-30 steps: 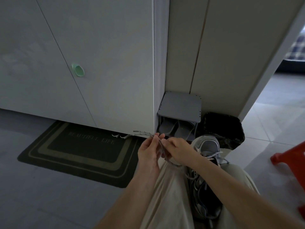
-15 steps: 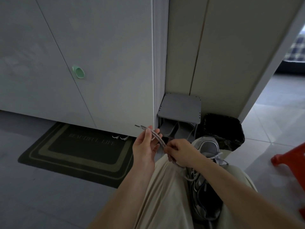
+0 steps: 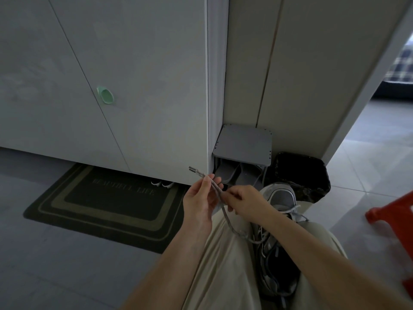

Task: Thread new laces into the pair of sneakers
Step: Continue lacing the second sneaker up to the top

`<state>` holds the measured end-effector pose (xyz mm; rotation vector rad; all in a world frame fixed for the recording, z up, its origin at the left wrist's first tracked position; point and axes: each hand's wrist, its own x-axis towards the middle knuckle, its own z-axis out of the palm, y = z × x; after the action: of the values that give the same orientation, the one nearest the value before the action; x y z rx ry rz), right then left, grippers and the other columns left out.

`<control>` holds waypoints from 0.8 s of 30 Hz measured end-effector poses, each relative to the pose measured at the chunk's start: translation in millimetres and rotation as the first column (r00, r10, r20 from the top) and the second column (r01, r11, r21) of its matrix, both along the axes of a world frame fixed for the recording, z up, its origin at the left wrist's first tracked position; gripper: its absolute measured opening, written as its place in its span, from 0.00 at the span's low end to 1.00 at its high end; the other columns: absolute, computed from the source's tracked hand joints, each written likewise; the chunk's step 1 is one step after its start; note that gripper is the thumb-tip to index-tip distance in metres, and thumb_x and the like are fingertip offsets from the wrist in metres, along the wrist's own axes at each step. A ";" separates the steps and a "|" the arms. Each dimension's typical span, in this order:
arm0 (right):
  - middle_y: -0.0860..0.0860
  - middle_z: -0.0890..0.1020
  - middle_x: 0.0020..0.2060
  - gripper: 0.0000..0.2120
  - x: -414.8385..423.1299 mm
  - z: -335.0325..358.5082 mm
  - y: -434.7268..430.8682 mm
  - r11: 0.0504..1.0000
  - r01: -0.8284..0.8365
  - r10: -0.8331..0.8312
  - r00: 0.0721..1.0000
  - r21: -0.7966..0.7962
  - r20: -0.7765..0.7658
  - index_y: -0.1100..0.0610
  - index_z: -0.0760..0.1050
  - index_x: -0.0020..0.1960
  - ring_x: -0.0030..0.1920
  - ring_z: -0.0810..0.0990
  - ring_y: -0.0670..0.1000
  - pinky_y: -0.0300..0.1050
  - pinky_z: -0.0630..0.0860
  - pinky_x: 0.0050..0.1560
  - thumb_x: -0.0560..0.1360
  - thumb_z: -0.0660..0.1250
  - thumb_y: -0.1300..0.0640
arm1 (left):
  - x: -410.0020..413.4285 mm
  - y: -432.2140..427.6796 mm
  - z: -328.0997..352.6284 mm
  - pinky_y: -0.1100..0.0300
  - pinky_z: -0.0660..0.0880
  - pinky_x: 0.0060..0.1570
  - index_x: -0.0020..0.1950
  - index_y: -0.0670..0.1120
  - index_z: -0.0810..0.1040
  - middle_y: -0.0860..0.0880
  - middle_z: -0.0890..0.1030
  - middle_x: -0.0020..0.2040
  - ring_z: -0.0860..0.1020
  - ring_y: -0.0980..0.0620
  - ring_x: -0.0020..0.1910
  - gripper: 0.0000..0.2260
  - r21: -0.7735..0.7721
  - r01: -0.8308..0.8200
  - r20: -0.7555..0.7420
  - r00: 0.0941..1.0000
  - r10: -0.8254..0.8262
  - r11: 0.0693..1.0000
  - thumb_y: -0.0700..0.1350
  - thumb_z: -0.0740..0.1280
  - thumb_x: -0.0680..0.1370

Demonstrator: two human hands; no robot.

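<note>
Two beige trouser legs are filling the nearest part of the view. A grey-and-white mesh sneaker is lying between them, its toe pointing away from the person. A second sneaker is not showing clearly.

A grey woven lace is rising from the sneaker, both strands running together up to the hands. The right hand is pinching the pair of strands, its fingers curled round them. Just beyond it, the left hand is holding the same two strands between thumb and loosely bent fingers. The two dark lace tips are sticking out past that hand, side by side.

Judging by this, the person is evening the two ends before lacing onward. To do it well, the right hand should be keeping the strands taut against the eyelets while the left is bringing the tips level. That way neither side is ending up short and the lace is not twisting.

Farther off, a small grey shoe rack and a black bin are standing by the wall. A dark doormat is lying at the foot of a white cabinet, and a red plastic stool is showing at the right edge.
</note>
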<state>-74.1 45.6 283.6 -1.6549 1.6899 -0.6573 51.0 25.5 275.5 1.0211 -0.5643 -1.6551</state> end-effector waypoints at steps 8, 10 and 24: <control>0.41 0.76 0.40 0.07 -4.7 -2.6 11.8 0.983 -0.180 0.180 0.859 0.046 -0.479 0.44 0.70 0.46 0.45 0.76 0.46 0.44 0.69 0.55 0.72 0.65 0.44 | 47.3 -36.7 12.8 0.60 0.76 0.34 0.45 0.46 0.75 0.51 0.75 0.33 0.74 0.56 0.27 0.07 0.073 -0.179 -0.241 0.951 0.191 0.981 0.44 0.60 0.81; 0.41 0.76 0.40 0.07 -24.1 -4.2 16.3 0.988 -0.156 0.139 0.822 0.016 -0.552 0.43 0.71 0.46 0.47 0.76 0.45 0.45 0.65 0.58 0.73 0.63 0.41 | 70.3 -52.6 12.1 0.67 0.68 0.24 0.45 0.46 0.74 0.52 0.73 0.32 0.68 0.59 0.23 0.08 0.049 -0.244 -0.201 0.947 0.249 0.969 0.44 0.59 0.81; 0.43 0.75 0.41 0.10 -155.2 -16.7 49.9 0.910 0.339 -0.413 0.794 -0.239 -0.446 0.45 0.72 0.48 0.41 0.74 0.46 0.44 0.65 0.46 0.71 0.70 0.46 | 155.4 -91.9 -3.0 0.68 0.59 0.23 0.47 0.50 0.75 0.56 0.74 0.32 0.64 0.60 0.23 0.06 0.076 -0.453 -0.027 0.890 0.456 0.888 0.47 0.60 0.80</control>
<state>-229.4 95.5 266.9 -1.6936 2.4388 -0.5845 206.3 -66.4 272.5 1.0679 -0.2135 -1.2792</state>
